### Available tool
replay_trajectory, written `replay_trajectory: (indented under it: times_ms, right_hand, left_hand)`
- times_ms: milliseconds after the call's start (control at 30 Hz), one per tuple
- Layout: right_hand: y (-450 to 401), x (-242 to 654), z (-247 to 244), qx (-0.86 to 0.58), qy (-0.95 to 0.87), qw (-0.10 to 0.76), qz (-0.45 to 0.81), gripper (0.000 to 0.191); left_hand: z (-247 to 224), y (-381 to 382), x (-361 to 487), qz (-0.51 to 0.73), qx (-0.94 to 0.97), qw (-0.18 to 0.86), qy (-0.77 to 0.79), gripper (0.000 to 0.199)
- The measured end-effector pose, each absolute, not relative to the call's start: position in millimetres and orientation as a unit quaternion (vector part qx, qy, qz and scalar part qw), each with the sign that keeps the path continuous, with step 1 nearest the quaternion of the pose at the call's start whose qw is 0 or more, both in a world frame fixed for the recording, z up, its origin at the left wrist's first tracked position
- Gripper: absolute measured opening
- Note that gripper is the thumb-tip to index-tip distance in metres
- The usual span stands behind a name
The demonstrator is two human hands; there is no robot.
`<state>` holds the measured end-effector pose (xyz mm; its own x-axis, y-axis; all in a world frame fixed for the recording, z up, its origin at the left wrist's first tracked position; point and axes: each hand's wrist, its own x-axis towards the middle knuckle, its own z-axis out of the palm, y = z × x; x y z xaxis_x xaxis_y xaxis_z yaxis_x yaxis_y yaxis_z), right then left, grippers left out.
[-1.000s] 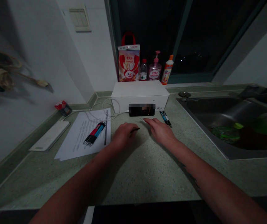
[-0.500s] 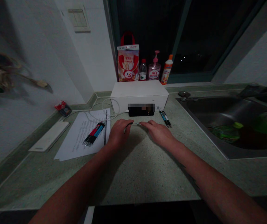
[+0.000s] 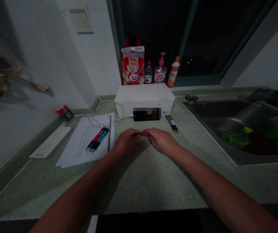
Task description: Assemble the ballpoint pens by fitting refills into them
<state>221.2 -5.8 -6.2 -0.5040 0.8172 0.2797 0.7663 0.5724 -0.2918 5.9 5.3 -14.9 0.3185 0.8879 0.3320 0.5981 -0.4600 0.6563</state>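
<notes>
Above the counter, a red and black pen (image 3: pixel 144 134) lies crosswise between my fingertips. My left hand (image 3: pixel 126 140) is closed on its black end, and my right hand (image 3: pixel 162 139) pinches the red end. Fingers cover part of the pen at both ends. Behind my hands, a black phone (image 3: pixel 146 115) leans lengthwise against a white box (image 3: pixel 145 94). To the left, a bunch of red, blue and black pens (image 3: pixel 97 139) rests on printed sheets (image 3: pixel 77 142). A blue pen and a white pen (image 3: pixel 173 123) lie on the right, in front of the box.
A steel sink (image 3: pixel 209 136) with a green bottle in it is set into the counter at right. A white slab-like object (image 3: pixel 51 142) lies by the left wall. A white cable (image 3: pixel 100 113) runs to the phone. Several bottles and a red bag (image 3: pixel 133 66) stand behind the box.
My hands have come closer together and slightly nearer to me. A thin silvery piece showed between my fingertips before; now a red pen part shows there.
</notes>
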Motion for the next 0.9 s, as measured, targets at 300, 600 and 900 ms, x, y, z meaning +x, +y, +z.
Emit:
replay_trajectory:
  times_ms: [300,600,900]
  right_hand:
    - [-3.8,223.8,-7.2,-0.446,-0.85,0.252,0.121,0.024]
    - [-6.3,219.0,-6.8,-0.484,-0.806,0.282,0.191,0.017]
    - [-2.0,220.2,-7.8,-0.46,-0.832,0.251,0.183,0.023]
  left_hand:
    - [-18.8,5.9,6.8,0.372,0.748,0.271,0.478,0.014]
    - [-18.6,5.1,8.3,0.384,0.751,0.283,0.457,0.013]
    - [-13.5,2.4,6.3,0.386,0.78,0.246,0.427,0.011]
